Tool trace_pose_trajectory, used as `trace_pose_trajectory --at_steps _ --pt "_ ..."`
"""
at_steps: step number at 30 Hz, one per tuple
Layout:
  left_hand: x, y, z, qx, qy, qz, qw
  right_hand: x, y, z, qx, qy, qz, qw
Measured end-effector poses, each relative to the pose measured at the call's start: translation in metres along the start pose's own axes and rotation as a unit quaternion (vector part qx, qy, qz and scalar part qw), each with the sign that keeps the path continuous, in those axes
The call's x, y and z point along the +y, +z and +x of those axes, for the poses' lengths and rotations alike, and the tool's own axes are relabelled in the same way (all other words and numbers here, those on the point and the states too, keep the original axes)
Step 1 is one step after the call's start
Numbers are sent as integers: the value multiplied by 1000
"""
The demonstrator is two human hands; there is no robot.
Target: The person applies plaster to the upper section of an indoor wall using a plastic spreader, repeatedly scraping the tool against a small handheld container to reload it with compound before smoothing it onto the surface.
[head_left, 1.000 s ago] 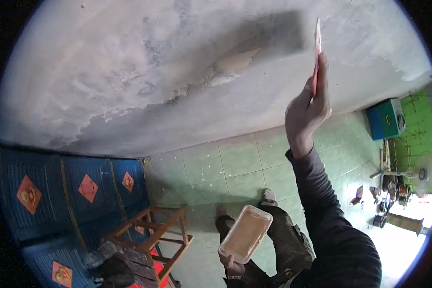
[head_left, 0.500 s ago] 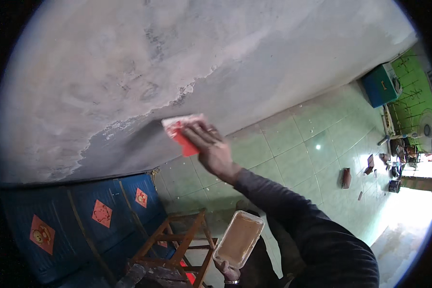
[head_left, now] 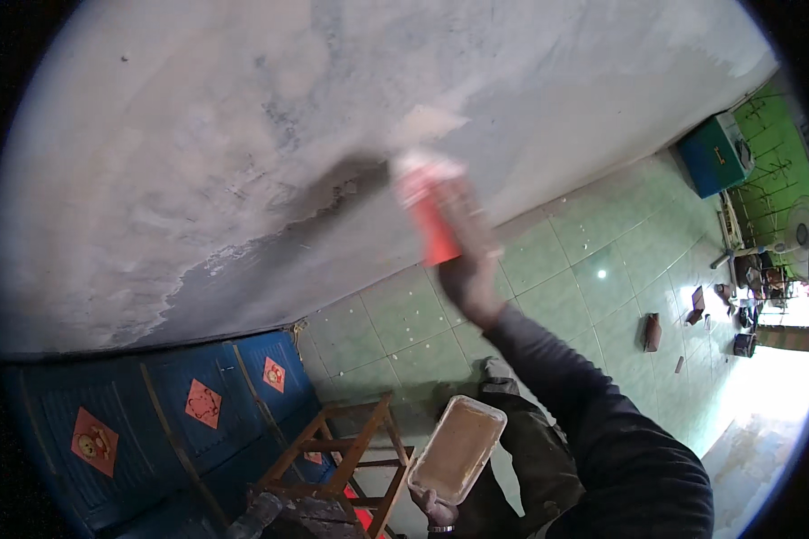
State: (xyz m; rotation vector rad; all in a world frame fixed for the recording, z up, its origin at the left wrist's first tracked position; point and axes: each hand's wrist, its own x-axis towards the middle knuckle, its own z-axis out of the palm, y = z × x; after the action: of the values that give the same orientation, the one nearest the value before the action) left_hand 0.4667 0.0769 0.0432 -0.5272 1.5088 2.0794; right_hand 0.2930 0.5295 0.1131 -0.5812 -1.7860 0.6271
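Observation:
My right hand (head_left: 470, 256) is closed around a red putty spreader (head_left: 433, 225), blurred by motion. Whitish paste coats the spreader's far edge, which is close to the grey wall (head_left: 548, 99); I cannot tell whether it touches. Just beyond it, a smooth cream patch (head_left: 430, 122) shows on the wall, over the line between rough pale plaster and darker grey. Low in front of me, my left hand (head_left: 433, 508) grips the near end of a pale rectangular tub (head_left: 490, 452). Light brown paste (head_left: 458, 443) lies inside it.
A wooden stool frame (head_left: 355, 449) stands left of the tub, near blue panels (head_left: 166, 422) with red diamond-shaped stickers. Pale specks dot the green tiled floor (head_left: 548, 260). Further right are a blue-green box (head_left: 712, 157), a fan (head_left: 795, 229) and scattered items.
My right hand and the spreader have moved up and to the right along the wall. A cream patch now shows where the rough edge was. My left hand still holds the tub.

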Motion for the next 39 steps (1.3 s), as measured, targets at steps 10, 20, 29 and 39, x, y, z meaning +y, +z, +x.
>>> trace_pose_trajectory --at_steps 10,20,29,39 --pt "-15 -85 27 -13 -78 51 996 -43 53 29 55 86 -27 994" --pt "22 -153 50 -70 -4 148 987 -53 84 -37 34 -15 -51 998" --pt "44 -71 45 30 -59 12 998 38 67 -58 -200 -151 -259 933" --pt "3 -101 34 -1 -82 3 997 17 50 -1 -155 -223 -284 920"
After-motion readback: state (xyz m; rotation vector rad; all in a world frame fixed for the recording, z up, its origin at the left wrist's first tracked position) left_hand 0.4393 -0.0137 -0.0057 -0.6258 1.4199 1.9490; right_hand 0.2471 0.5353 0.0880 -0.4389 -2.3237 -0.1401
